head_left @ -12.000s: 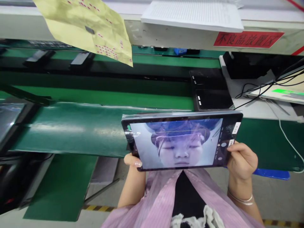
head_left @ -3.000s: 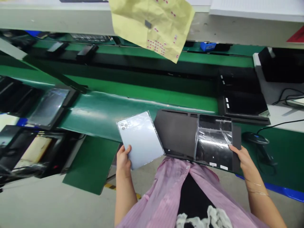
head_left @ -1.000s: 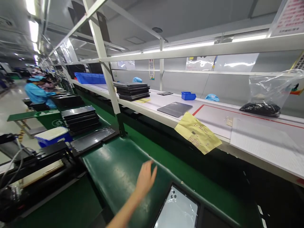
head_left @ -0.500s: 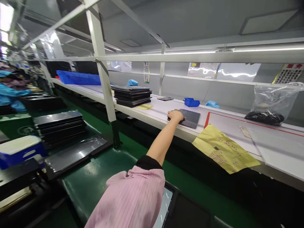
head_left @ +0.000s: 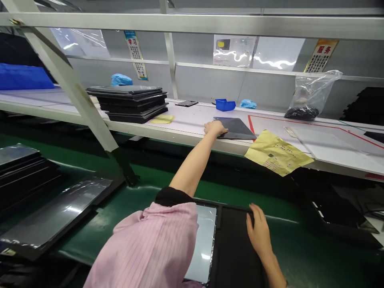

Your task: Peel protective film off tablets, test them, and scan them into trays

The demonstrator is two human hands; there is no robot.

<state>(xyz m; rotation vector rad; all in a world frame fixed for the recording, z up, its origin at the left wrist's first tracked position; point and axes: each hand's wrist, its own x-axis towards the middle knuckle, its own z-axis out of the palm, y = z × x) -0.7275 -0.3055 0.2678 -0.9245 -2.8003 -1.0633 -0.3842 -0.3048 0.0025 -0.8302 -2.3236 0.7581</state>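
My left hand [head_left: 215, 129] reaches up to the white shelf, its fingers closed at the left edge of a thin dark flat panel [head_left: 235, 129]. The panel lies on the shelf near its front edge. Below, my right hand [head_left: 259, 231] rests at the right edge of a black tray [head_left: 235, 244], thumb and fingers apart. Left of that, in the same black tray, is a glossy pale screen-like panel [head_left: 205, 240] with clear film at its edge, partly hidden by my pink sleeve [head_left: 156, 244].
On the shelf [head_left: 189, 124] stand a stack of black trays [head_left: 135, 105], a small blue bin [head_left: 225, 105] and a clear bag of black pieces [head_left: 303, 113]. A yellow sheet [head_left: 277, 154] hangs over its front edge. A slanted post [head_left: 75, 92] stands at left; film-covered trays [head_left: 66, 212] lie below.
The view has turned right and down. My right hand has come into view at the black tray. My left hand stays at the dark panel's left edge.
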